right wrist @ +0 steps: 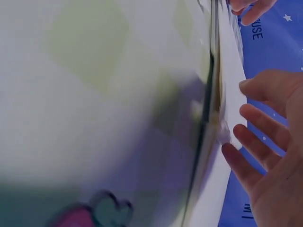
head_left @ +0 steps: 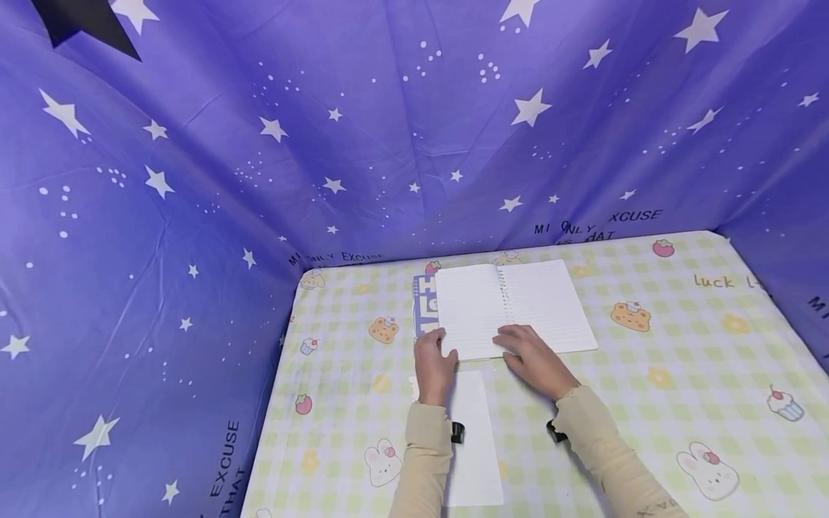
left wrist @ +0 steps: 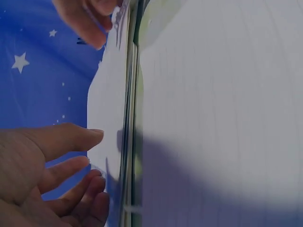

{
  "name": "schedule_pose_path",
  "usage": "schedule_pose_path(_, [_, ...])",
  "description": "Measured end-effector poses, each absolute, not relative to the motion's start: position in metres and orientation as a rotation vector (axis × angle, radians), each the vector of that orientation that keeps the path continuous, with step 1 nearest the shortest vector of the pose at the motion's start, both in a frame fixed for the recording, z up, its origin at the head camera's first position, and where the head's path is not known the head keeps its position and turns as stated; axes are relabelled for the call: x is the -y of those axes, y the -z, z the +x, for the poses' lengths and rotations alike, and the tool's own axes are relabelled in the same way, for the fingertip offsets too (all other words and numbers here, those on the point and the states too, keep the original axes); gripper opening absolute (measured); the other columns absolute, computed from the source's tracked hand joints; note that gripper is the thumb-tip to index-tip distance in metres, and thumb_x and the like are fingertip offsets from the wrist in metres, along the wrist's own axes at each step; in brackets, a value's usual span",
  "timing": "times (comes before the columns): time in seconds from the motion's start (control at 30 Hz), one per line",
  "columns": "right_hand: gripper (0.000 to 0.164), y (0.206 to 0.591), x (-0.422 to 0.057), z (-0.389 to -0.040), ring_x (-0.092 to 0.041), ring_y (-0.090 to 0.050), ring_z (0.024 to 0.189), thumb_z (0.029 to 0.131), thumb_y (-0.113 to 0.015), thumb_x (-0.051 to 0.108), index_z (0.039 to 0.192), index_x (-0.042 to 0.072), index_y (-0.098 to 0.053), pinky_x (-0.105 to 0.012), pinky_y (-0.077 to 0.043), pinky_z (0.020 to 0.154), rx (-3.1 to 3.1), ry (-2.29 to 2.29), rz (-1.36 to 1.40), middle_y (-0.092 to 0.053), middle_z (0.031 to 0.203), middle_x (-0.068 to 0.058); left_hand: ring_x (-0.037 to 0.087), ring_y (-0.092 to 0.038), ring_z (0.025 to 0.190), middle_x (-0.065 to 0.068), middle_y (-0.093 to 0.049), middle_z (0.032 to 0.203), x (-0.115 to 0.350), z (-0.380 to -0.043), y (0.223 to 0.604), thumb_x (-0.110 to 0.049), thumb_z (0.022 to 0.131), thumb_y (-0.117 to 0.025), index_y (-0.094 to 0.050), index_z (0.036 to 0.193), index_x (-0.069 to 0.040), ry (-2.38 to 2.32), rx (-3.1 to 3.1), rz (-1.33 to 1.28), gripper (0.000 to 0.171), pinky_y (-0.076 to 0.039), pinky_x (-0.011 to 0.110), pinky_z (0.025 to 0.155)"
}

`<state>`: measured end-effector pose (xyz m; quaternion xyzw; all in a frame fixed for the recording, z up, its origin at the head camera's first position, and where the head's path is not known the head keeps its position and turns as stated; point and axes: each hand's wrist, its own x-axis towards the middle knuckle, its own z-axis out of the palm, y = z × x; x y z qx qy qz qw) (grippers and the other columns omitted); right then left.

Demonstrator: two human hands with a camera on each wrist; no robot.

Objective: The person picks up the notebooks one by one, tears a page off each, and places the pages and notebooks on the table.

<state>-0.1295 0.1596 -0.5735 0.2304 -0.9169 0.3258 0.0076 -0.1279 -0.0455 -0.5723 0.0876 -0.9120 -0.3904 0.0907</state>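
An open spiral notebook (head_left: 540, 306) with lined white pages lies flat on the table, its coil running down the middle. My left hand (head_left: 435, 365) is at the notebook's lower left corner, thumb and fingers apart; in the left wrist view that hand (left wrist: 52, 175) shows loosely bent fingers by the page edge. My right hand (head_left: 534, 360) lies over the lower edge near the coil. Its fingers are spread and relaxed in the right wrist view, where the hand (right wrist: 270, 137) grips nothing. Whether the fingertips touch the paper is hard to tell.
A blue cover with white letters (head_left: 425, 306) sticks out from under the left page. One loose white sheet (head_left: 476, 460) lies below the notebook, partly under my left forearm. The checked tablecloth (head_left: 712, 381) meets blue starry curtains (head_left: 401, 144) behind and at both sides.
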Motion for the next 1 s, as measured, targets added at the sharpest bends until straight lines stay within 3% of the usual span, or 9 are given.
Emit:
schedule_pose_path(0.1, [0.033, 0.57, -0.165, -0.139, -0.029, -0.038, 0.122, 0.089, -0.058, 0.009, 0.121, 0.004, -0.058, -0.048, -0.035, 0.099, 2.87, -1.017, 0.729, -0.048, 0.128, -0.012, 0.025, -0.052, 0.107, 0.008, -0.059, 0.11, 0.037, -0.13, 0.571, -0.007, 0.071, -0.075, -0.064, 0.112, -0.006, 1.144, 2.715, 0.227, 0.042, -0.041, 0.035, 0.095])
schedule_pose_path(0.33, [0.041, 0.566, -0.183, -0.165, -0.03, -0.04, 0.118, 0.086, -0.061, 0.011, 0.125, 0.0, -0.052, -0.048, -0.032, 0.101, 2.841, -0.966, 0.731, -0.048, 0.125, -0.013, 0.019, -0.05, 0.105, 0.003, -0.055, 0.111, 0.011, -0.13, 0.57, -0.017, 0.077, -0.072, -0.063, 0.115, -0.011, 1.105, 2.775, 0.054, 0.04, -0.042, 0.031, 0.094])
schedule_pose_path(0.53, [0.052, 0.571, -0.204, -0.184, -0.036, -0.037, 0.12, 0.085, -0.062, 0.012, 0.131, -0.005, -0.043, -0.052, -0.03, 0.101, 2.874, -0.909, 0.639, -0.046, 0.126, -0.021, 0.015, -0.043, 0.118, 0.0, -0.051, 0.125, -0.014, -0.12, 0.574, -0.032, 0.082, -0.067, -0.055, 0.126, -0.016, 0.942, 2.944, -0.277, 0.048, -0.034, 0.03, 0.102])
schedule_pose_path(0.83, [0.062, 0.577, -0.228, -0.22, -0.039, -0.03, 0.124, 0.087, -0.063, 0.023, 0.136, -0.003, -0.036, -0.056, -0.024, 0.103, 2.976, -0.794, 0.527, -0.04, 0.132, -0.024, 0.024, -0.024, 0.136, 0.007, -0.035, 0.145, -0.027, -0.125, 0.581, -0.042, 0.084, -0.063, -0.043, 0.138, -0.017, 0.511, 2.985, -0.508, 0.063, -0.022, 0.044, 0.11])
schedule_pose_path(1.0, [0.06, 0.579, -0.233, -0.233, -0.043, -0.031, 0.123, 0.087, -0.063, 0.024, 0.134, -0.005, -0.038, -0.061, -0.026, 0.099, 2.966, -0.703, 0.53, -0.04, 0.131, -0.027, 0.025, -0.023, 0.137, 0.006, -0.033, 0.147, -0.027, -0.126, 0.586, -0.047, 0.084, -0.06, -0.041, 0.139, -0.02, 0.373, 3.058, -0.509, 0.064, -0.021, 0.047, 0.11])
